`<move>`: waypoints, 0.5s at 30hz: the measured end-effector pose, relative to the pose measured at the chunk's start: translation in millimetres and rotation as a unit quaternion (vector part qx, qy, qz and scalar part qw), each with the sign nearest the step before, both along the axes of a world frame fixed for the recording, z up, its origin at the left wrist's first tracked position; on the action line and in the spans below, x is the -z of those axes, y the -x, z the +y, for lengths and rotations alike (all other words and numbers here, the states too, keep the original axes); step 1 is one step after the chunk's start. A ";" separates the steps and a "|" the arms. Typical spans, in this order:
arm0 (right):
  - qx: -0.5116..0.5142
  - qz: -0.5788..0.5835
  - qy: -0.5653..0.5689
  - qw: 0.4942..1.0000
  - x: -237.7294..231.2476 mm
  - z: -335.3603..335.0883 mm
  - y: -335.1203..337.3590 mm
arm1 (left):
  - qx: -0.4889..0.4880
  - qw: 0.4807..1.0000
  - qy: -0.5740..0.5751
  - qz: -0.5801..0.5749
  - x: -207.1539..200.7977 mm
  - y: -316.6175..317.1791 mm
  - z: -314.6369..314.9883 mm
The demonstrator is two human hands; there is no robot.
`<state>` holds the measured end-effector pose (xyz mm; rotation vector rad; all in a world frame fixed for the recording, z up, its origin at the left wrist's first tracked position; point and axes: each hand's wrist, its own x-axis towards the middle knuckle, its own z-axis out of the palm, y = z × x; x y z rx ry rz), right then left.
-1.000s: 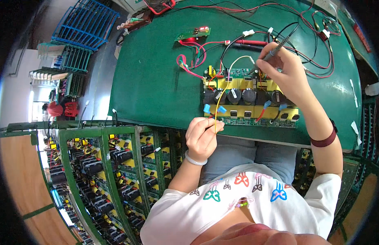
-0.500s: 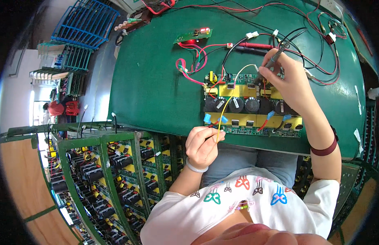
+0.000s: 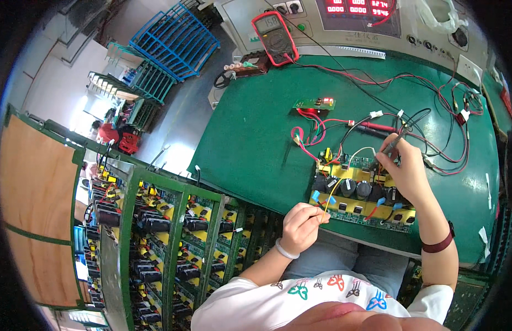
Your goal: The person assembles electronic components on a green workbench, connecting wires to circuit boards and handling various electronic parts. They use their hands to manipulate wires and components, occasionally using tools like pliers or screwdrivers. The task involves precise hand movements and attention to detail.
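My left hand pinches a thin yellow wire at the near left corner of a large circuit board. The board lies on the green table and carries black capacitors, yellow strips and blue-sleeved leads. Over the board's far right part, my right hand is closed on a dark grey pen-shaped tool; its tip is hidden. A pale wire arches from the board to that hand's fingertips. Pink and red leads join the board to a small green board with a lit red display.
A red multimeter leans at the back before an instrument panel. Red and black cables tangle at the far right. To my left stands a green rack full of similar boards. A person is in the left background.
The view has tilted up and swung left, bringing the multimeter and instrument panel into sight. Both hands keep their grips and nearly the same places over the board.
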<state>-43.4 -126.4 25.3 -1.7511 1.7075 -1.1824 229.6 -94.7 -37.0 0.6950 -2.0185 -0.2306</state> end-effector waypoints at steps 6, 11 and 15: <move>-0.007 0.021 0.015 1.000 -18.1 -0.1 -5.0 | 0.001 1.000 0.000 -0.003 1.4 1.2 -0.5; -0.031 -0.048 0.059 0.997 -9.1 -14.5 -19.5 | 0.014 1.000 -0.004 0.005 -0.4 1.0 -2.6; -0.030 -0.045 0.070 0.996 4.0 -21.0 -22.1 | 0.017 1.000 -0.008 0.000 -0.3 1.3 -3.1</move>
